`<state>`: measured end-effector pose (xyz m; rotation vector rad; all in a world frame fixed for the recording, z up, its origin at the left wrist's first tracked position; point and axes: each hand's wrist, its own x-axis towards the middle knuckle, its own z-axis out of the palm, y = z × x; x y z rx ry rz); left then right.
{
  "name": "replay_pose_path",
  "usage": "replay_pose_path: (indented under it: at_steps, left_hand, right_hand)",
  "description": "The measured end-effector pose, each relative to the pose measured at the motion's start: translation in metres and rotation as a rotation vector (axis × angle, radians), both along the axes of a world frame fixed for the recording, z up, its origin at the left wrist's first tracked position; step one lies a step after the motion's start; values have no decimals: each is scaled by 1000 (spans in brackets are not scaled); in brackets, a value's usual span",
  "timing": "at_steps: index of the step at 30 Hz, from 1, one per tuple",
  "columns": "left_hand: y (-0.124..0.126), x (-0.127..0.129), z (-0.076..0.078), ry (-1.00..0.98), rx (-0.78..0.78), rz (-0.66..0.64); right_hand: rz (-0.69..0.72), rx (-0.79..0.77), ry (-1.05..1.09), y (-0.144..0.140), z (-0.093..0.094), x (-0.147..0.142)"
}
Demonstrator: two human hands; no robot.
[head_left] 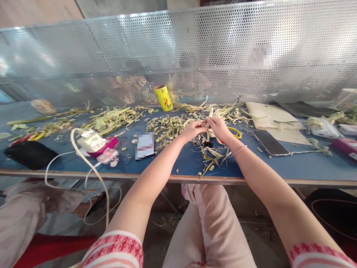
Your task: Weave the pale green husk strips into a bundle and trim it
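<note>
A pale leaf strip is pinched between left hand and right hand; steady tension and short, even folds likely serve best.

Bright daylight, screen glare, warped edges

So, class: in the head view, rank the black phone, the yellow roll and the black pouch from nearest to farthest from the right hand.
From the right hand:
1. Black phone, just to its right.
2. Yellow roll, back-left by the mesh screen.
3. Black pouch, far left at the table edge.
</note>
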<state>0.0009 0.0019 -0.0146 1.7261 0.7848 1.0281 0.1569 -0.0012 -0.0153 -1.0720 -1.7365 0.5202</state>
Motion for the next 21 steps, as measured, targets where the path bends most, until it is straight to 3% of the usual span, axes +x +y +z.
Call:
replay_pose_path:
  at_steps: [5,10,21]
  left_hand:
    - [7,-2,-5,48,32,52]
    - [16,-6,-8,-99,-97,64]
    - [10,-5,-2,-196,-215,9]
  right_hand:
    - [67,-100,7,1,-2,-1]
    - [124,-207,13,4,-1,2]
    - [212,-230,366,-4,12,6]
